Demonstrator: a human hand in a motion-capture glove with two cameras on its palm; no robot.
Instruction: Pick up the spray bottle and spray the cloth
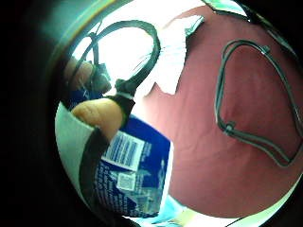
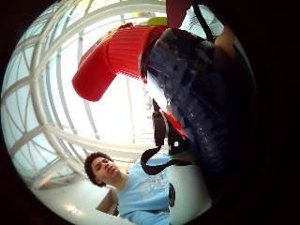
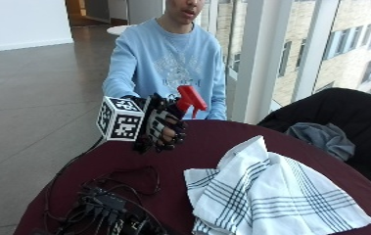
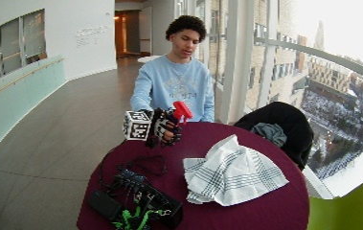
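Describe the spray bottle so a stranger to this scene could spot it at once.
Start at the round table with the dark red cloth. Above its far edge, in front of the seated person, the gloved right hand is raised with its fingers curled round the spray bottle. Its bright red trigger head sticks out above the glove, unlike the white striped cloth lying flat.

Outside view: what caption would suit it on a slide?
A gloved right hand holds a red-topped spray bottle above the maroon table, beside a striped white cloth.

Both outside cameras face the seated person across the round maroon-covered table [image 3: 315, 161]; palm cameras sit close against the red-capped blue spray bottle [image 2: 187, 89].
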